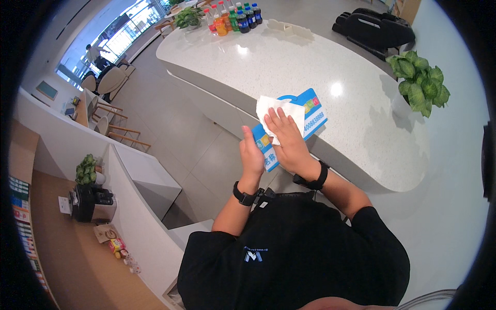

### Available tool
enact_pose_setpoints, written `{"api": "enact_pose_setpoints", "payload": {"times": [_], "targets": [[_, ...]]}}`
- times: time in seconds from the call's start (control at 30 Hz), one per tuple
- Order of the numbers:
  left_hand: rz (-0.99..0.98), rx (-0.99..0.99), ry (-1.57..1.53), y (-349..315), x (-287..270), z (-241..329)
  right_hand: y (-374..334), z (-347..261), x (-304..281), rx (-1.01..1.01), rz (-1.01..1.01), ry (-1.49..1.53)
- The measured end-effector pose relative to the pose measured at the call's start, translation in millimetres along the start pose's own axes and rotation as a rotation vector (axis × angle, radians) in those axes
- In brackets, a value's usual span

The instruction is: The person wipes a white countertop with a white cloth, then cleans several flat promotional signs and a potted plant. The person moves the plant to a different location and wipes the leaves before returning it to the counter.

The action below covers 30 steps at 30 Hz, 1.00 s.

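In front of my body is a flat blue-and-white printed board (316, 120) with a curved blue piece at its far edge. My left hand (252, 157) grips the board's left end, its thumb extended and its other fingers hidden underneath. A white tissue (264, 105) lies across the middle of the board. My right hand (290, 147) presses flat on the tissue, with its fingers stretched out. The board is held at a slant, its far right part over the edge of the white speckled counter (361, 134). Whether it touches the counter, I cannot tell.
Several drink bottles (240, 20) stand at the counter's far end beside a small plant (188, 18). A beige tray (289, 31) lies nearby. Another potted plant (419, 85) stands at the right. Lower left, a shelf holds a black machine (85, 202) and a brown paper bag (107, 233).
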<state>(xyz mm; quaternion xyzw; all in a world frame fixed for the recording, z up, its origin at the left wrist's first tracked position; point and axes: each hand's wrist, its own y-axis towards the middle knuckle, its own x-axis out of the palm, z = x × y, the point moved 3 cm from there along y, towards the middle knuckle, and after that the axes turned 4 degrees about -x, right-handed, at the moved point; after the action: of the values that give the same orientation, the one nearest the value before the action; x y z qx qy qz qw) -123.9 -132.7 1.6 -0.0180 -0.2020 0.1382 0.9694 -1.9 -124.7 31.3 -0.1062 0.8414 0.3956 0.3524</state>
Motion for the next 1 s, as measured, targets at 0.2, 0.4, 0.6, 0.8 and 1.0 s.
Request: {"api": "enact_pose_setpoints", "payload": {"times": [0.2, 0.4, 0.6, 0.8, 1.0], "targets": [[-0.005, -0.045, -0.139, 5.0, -4.8, -1.9, -3.5, -18.8, 13.2, -0.064, -0.102, -0.002], [0.002, -0.047, -0.252, 3.5, -7.9, 2.8, -3.2, -26.0, 11.6, -0.149, -0.188, 0.075], [-0.043, -0.149, -0.407, 6.9, -14.4, 0.6, -9.1, -25.3, 7.9, -0.221, -0.291, 0.109], [-0.136, -0.249, -0.439, 7.3, -13.7, -4.7, -11.7, -21.2, 4.7, -0.258, -0.296, 0.097], [-0.228, -0.235, -0.360, 14.3, -17.6, -6.0, -3.3, -13.7, -11.1, -0.157, -0.180, 0.167]]}}
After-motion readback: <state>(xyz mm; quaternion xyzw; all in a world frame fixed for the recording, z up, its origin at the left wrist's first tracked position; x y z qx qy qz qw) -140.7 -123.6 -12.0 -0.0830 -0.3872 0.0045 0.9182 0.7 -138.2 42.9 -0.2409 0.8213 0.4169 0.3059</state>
